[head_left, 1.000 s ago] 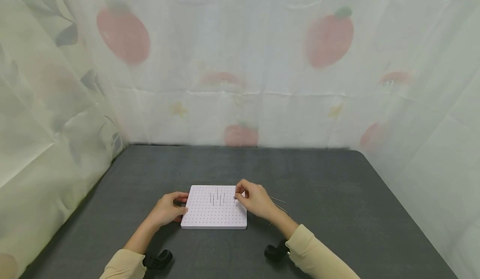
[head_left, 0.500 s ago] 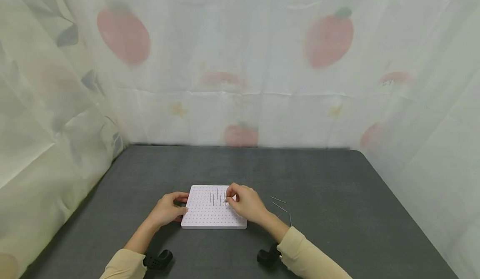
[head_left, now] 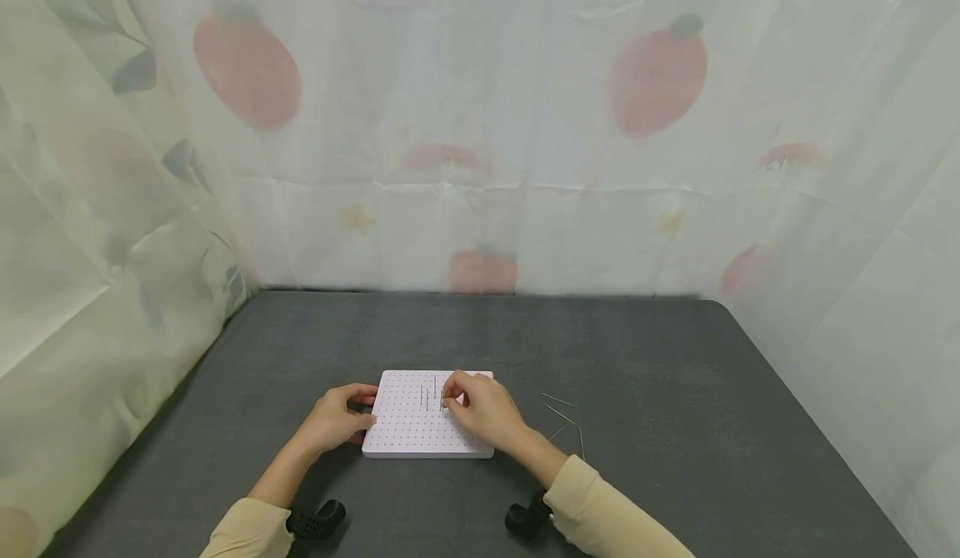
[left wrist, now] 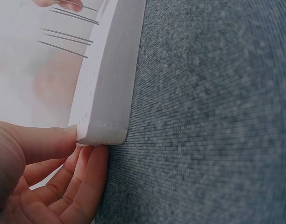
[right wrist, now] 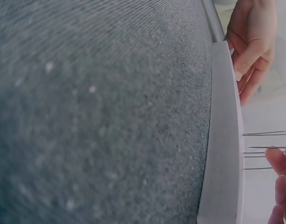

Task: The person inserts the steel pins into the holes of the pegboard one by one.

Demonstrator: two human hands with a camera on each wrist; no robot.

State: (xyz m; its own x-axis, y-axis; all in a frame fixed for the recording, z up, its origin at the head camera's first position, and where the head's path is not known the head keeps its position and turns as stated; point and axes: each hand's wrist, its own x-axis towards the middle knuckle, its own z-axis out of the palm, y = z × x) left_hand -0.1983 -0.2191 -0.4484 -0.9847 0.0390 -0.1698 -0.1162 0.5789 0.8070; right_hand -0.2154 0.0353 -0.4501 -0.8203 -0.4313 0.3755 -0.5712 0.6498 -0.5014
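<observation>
A white pegboard (head_left: pixel 429 439) dotted with small holes lies on the dark table. My left hand (head_left: pixel 330 421) grips its left edge; in the left wrist view the thumb (left wrist: pixel 49 142) is at the top edge and the fingers are against the side. Between right thumb and index finger, my right hand (head_left: pixel 486 412) pinches a thin metal pin (right wrist: pixel 259 147) over the board. The right wrist view shows this pin's tip slightly apart from the board. Several similar pins (left wrist: pixel 63 35) stand upright in holes near the board's middle, partly hidden by the right hand in the head view.
Several loose metal pins (head_left: pixel 559 413) lie scattered on the table (head_left: pixel 660 424) to the right of the board. A black wrist device (head_left: pixel 317 520) hangs under each sleeve. Printed curtains (head_left: pixel 480 124) rise behind the table and along its sides.
My right hand has moved left over the board with the pin, from its right edge to beside the standing pins. Loose pins formerly behind the hand now show. The left hand stays put.
</observation>
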